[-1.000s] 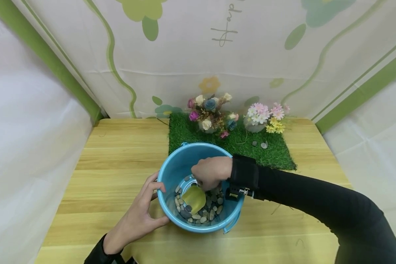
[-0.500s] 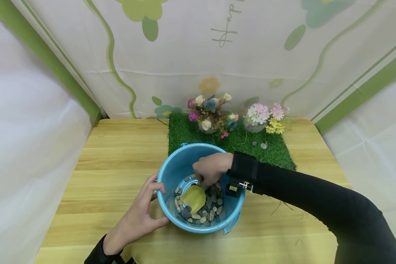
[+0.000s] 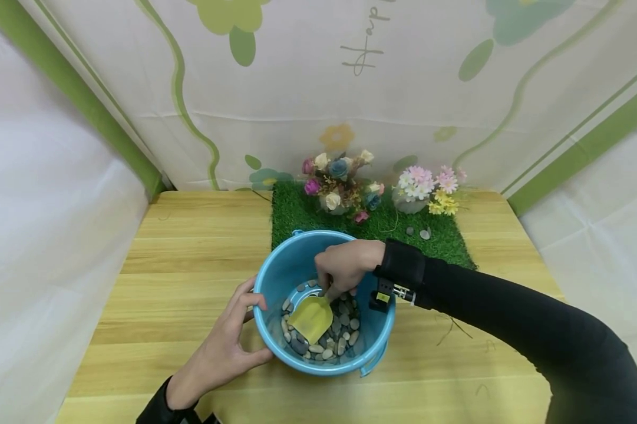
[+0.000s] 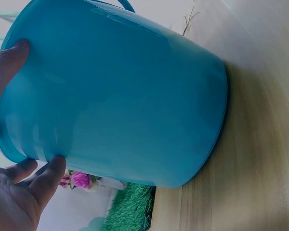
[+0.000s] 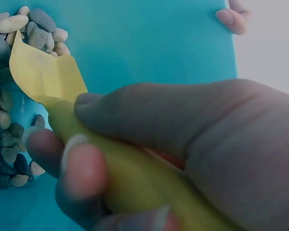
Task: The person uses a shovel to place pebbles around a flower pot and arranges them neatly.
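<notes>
A blue bucket [image 3: 269,341] stands on the table with its mouth facing up. My left hand [image 3: 225,347] grips its left side, with fingers hooked over the rim and the thumb against the outer wall. Inside the bucket, my right hand [image 3: 345,265] holds a yellow toy shovel [image 3: 311,318] by its handle. In the right wrist view, thumb and fingers wrap the handle, and the shovel's blade [image 5: 48,72] carries no stones. Grey and tan pebbles [image 3: 345,330] ring the bucket's bottom around the blade, leaving part of the blue floor bare.
Behind the bucket lies a green turf mat [image 3: 291,206] bearing a rose bouquet [image 3: 339,182], a daisy bunch [image 3: 426,185] and a few loose pebbles [image 3: 425,234]. The bucket's handle [image 3: 373,359] hangs at its right front. A patterned curtain [image 3: 286,88] backs the wooden table [image 3: 191,247].
My right hand has shifted slightly up and to the right, and the shovel's blade has turned a little, showing more of its face. The left hand and the bucket have stayed put.
</notes>
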